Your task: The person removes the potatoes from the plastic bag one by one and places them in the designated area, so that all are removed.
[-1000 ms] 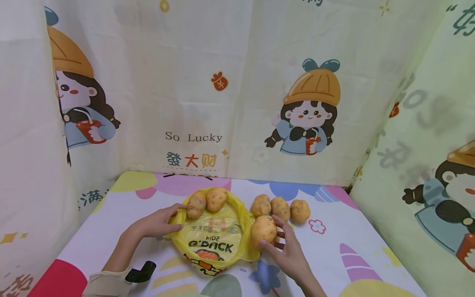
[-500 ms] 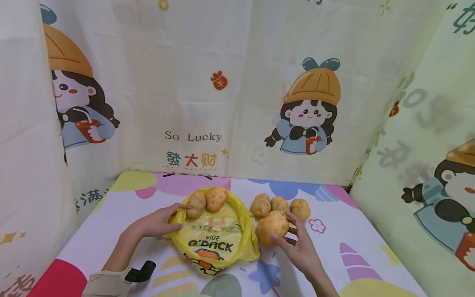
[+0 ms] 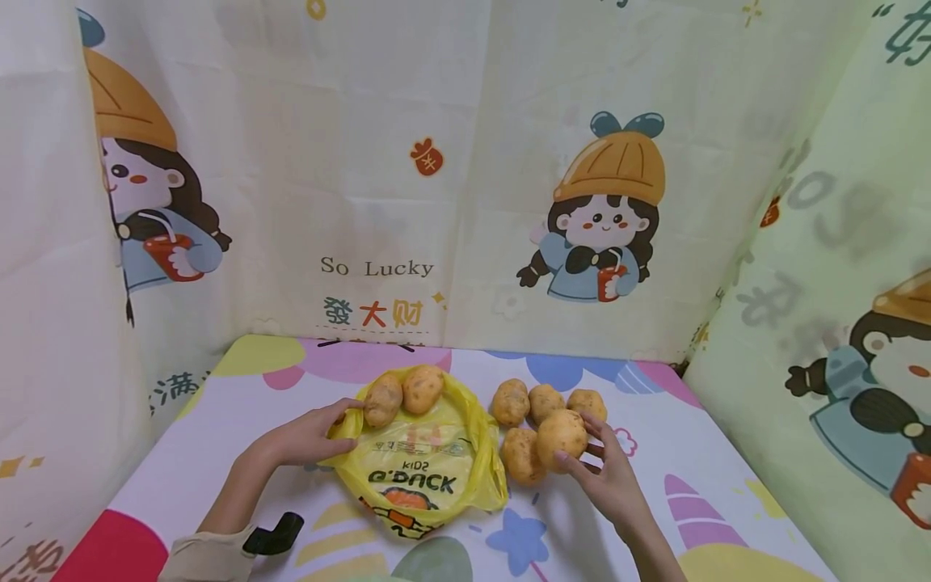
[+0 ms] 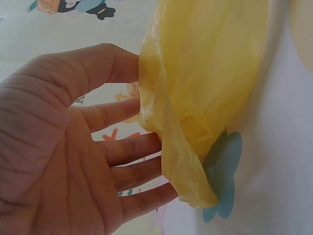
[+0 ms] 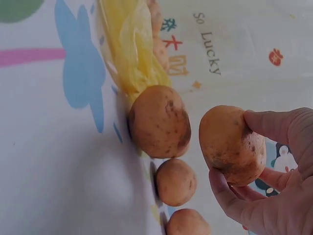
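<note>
A yellow plastic bag [image 3: 414, 513] lies spread with its mouth up on the table, printed with dark lettering. Two potatoes [image 3: 423, 390] rest inside at its far left. My left hand [image 3: 318, 436] holds the bag's left rim; in the left wrist view the thumb and fingers [image 4: 129, 149] meet the thin yellow film, which hides the fingertips. To the right of the bag, my right hand [image 3: 611, 477] grips a potato [image 3: 562, 440] between thumb and fingers. The right wrist view shows this potato [image 5: 227, 144] apart from another potato [image 5: 160, 121] beside the bag.
Several potatoes [image 3: 511, 402] lie on the table right of the bag, one of them [image 3: 522, 458] close to its right rim. A colourful patterned cloth [image 3: 349, 550] covers the table. Printed curtains [image 3: 378, 162] stand behind and at both sides.
My right hand has moved rightward, away from the bag, with the potato in its grip. Another potato near the bag's right rim has come into plain view. The left hand stays put.
</note>
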{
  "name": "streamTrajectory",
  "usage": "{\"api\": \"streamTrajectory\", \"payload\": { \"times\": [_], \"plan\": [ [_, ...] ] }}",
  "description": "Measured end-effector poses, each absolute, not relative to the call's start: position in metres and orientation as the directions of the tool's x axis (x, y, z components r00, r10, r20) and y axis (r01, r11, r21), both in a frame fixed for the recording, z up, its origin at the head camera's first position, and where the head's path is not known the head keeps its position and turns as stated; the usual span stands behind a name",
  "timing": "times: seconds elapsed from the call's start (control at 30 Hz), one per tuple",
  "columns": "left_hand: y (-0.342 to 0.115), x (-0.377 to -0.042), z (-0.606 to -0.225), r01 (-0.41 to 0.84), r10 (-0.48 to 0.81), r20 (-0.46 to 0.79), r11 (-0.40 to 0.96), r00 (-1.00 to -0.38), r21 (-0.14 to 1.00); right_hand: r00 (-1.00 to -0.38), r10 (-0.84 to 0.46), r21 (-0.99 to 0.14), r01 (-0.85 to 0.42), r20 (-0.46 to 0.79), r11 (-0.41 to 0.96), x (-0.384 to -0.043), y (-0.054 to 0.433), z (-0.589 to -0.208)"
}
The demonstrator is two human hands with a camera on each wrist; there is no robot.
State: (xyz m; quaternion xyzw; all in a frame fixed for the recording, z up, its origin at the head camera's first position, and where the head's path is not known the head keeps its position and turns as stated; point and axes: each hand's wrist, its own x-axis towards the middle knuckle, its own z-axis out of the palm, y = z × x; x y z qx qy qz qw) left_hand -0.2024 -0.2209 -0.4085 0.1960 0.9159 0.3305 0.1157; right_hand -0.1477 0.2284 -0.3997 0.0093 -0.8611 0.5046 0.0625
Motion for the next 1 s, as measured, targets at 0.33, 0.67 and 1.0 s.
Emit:
{"api": "streamTrajectory", "payload": {
  "times": [0.33, 0.67, 1.0],
  "plan": [
    [-0.223, -0.204, -0.413, 0.279, 0.43, -0.081, 0.705, -0.899, 0.652, -0.994, 0.058, -0.866, -0.05, 0.091, 0.497, -0.152, 0.246, -0.403],
    [-0.224, -0.204, -0.413, 0.282, 0.429, -0.081, 0.712, -0.9, 0.643, -0.999, 0.037, -0.869, 0.006, 0.014, 0.495, -0.158, 0.263, -0.412],
    [-0.222, -0.204, -0.411, 0.278, 0.427, -0.083, 0.71, -0.9, 0.647, -0.998, -0.061, -0.878, 0.0, -0.034, 0.479, -0.166, 0.274, -0.423]
  ]
}}
